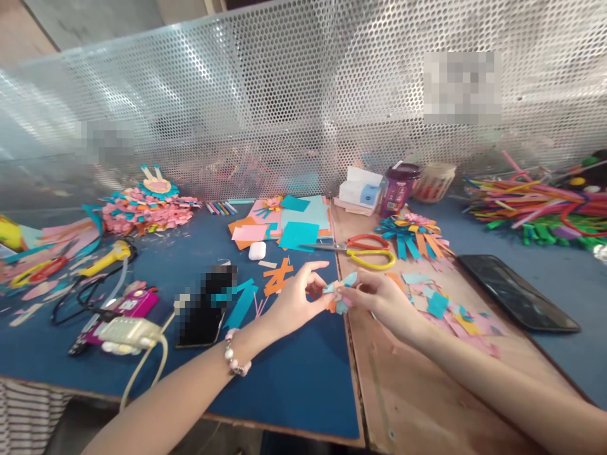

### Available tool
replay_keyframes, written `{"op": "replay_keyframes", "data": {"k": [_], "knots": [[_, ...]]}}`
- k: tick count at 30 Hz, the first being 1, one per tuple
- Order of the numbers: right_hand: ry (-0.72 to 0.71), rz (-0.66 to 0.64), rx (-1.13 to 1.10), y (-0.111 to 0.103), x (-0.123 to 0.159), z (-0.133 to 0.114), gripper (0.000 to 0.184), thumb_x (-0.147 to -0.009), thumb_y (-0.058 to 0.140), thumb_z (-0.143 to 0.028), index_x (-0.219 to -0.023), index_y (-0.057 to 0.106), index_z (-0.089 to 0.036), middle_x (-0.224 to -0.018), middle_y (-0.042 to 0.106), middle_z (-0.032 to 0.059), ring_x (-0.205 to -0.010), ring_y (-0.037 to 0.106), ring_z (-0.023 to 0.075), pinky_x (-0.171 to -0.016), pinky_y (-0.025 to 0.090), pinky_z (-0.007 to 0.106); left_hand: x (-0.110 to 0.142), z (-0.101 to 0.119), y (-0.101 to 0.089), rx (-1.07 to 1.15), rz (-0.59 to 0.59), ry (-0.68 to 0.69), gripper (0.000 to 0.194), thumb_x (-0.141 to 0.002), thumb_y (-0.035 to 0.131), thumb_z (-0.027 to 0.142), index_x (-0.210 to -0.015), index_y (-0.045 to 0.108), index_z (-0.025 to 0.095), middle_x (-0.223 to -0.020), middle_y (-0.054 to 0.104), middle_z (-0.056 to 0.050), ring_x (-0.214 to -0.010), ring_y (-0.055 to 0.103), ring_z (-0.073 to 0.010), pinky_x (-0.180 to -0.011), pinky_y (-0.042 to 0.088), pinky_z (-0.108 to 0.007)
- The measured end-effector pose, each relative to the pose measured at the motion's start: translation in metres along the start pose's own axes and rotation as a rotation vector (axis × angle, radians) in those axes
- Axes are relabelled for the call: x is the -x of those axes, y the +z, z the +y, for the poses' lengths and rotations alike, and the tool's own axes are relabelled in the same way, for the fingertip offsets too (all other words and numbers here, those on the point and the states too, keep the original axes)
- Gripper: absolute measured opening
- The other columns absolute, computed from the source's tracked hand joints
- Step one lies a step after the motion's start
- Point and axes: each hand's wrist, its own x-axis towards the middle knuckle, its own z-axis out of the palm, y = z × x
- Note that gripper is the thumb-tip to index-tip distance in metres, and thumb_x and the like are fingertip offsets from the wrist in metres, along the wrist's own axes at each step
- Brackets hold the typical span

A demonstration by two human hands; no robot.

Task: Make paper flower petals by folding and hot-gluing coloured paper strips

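Observation:
My left hand (pixel 296 297) and my right hand (pixel 379 297) meet above the seam between the blue table (pixel 289 379) and the wooden board (pixel 417 392). Together they pinch a small folded paper piece (pixel 340 292) of light blue, pink and orange strips. The left hand grips it with thumb and fingertips, its index finger stretched out. The right hand holds its other side. A bead bracelet (pixel 236 357) sits on my left wrist. Loose paper scraps (pixel 446 309) lie just right of my right hand.
Scissors (pixel 365 251) with yellow and red handles lie behind the hands, near coloured paper sheets (pixel 296 224) and a paper flower (pixel 412 230). A dark phone (pixel 516 291) lies right; another phone (pixel 202 313), a glue gun (pixel 107 256) and a cable (pixel 142 373) left. A perforated metal screen (pixel 303 95) closes the back.

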Motion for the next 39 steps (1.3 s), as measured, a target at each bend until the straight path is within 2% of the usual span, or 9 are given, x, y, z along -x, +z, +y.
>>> {"op": "replay_keyframes", "data": {"k": [5, 8, 13, 21, 25, 29, 32, 39], "knots": [[0.003, -0.028, -0.015, 0.000, -0.005, 0.005, 0.034, -0.080, 0.059, -0.047, -0.070, 0.067, -0.016, -0.067, 0.063, 0.0022, -0.058, 0.049, 0.0115, -0.053, 0.033, 0.025, -0.002, -0.004, -0.003, 0.000, 0.005, 0.000, 0.051, -0.081, 0.062, 0.024, -0.127, 0.041, 0.020, -0.082, 0.060, 0.000, -0.073, 0.055, -0.0118, -0.072, 0.046, -0.027], [0.006, -0.034, -0.008, 0.001, -0.006, 0.004, 0.031, -0.077, 0.063, -0.047, -0.077, 0.068, -0.017, -0.065, 0.062, 0.0007, -0.052, 0.045, 0.0097, -0.048, 0.029, 0.024, -0.003, -0.008, -0.003, 0.008, 0.012, -0.018, 0.049, -0.081, 0.062, 0.024, -0.125, 0.042, 0.019, -0.082, 0.060, 0.000, -0.072, 0.055, -0.0116, -0.071, 0.046, -0.026], [0.016, -0.008, -0.004, 0.004, -0.004, 0.005, 0.040, -0.078, 0.059, -0.053, -0.069, 0.066, -0.015, -0.061, 0.060, 0.0011, -0.044, 0.035, 0.0069, -0.042, 0.022, 0.024, -0.004, -0.007, -0.003, -0.021, -0.011, -0.012, 0.049, -0.081, 0.061, 0.023, -0.126, 0.042, 0.020, -0.082, 0.059, 0.000, -0.072, 0.054, -0.0115, -0.071, 0.046, -0.026], [-0.001, -0.030, -0.010, 0.000, -0.003, 0.000, 0.040, -0.080, 0.056, -0.052, -0.067, 0.066, -0.016, -0.064, 0.062, 0.0022, -0.051, 0.045, 0.0097, -0.046, 0.031, 0.024, -0.002, -0.005, -0.005, -0.026, -0.013, -0.023, 0.046, -0.081, 0.061, 0.025, -0.124, 0.044, 0.022, -0.083, 0.061, 0.000, -0.074, 0.056, -0.0123, -0.071, 0.046, -0.026], [-0.019, 0.048, 0.013, -0.001, -0.003, 0.000, 0.044, -0.080, 0.053, -0.057, -0.077, 0.069, -0.015, -0.066, 0.061, 0.0017, -0.058, 0.050, 0.0122, -0.050, 0.035, 0.024, -0.005, -0.005, -0.007, -0.029, 0.027, -0.057, 0.034, -0.081, 0.062, 0.027, -0.113, 0.051, 0.021, -0.085, 0.063, -0.001, -0.075, 0.059, -0.0132, -0.068, 0.046, -0.025], [0.006, 0.094, 0.042, -0.001, -0.005, 0.007, 0.045, -0.083, 0.049, -0.055, -0.076, 0.067, -0.015, -0.062, 0.056, 0.0001, -0.056, 0.045, 0.0113, -0.050, 0.034, 0.024, -0.006, -0.004, -0.007, -0.065, 0.007, -0.055, 0.015, -0.083, 0.059, 0.030, -0.092, 0.056, 0.018, -0.086, 0.064, -0.002, -0.076, 0.060, -0.0133, -0.067, 0.046, -0.024], [0.002, 0.078, 0.059, 0.000, -0.006, 0.011, 0.043, -0.085, 0.047, -0.053, -0.071, 0.063, -0.016, -0.059, 0.050, -0.0023, -0.053, 0.041, 0.0100, -0.050, 0.031, 0.024, -0.004, -0.002, -0.006, -0.129, 0.000, -0.047, 0.013, -0.084, 0.057, 0.031, -0.085, 0.057, 0.017, -0.083, 0.065, -0.001, -0.072, 0.059, -0.0129, -0.066, 0.045, -0.024], [-0.084, 0.047, 0.048, 0.001, -0.005, 0.011, 0.040, -0.087, 0.046, -0.050, -0.070, 0.060, -0.016, -0.062, 0.051, -0.0019, -0.058, 0.043, 0.0110, -0.055, 0.033, 0.025, -0.004, -0.001, -0.006, -0.191, 0.002, -0.039, 0.012, -0.084, 0.057, 0.030, -0.084, 0.058, 0.018, -0.080, 0.065, -0.001, -0.069, 0.059, -0.0131, -0.063, 0.045, -0.024]]}}
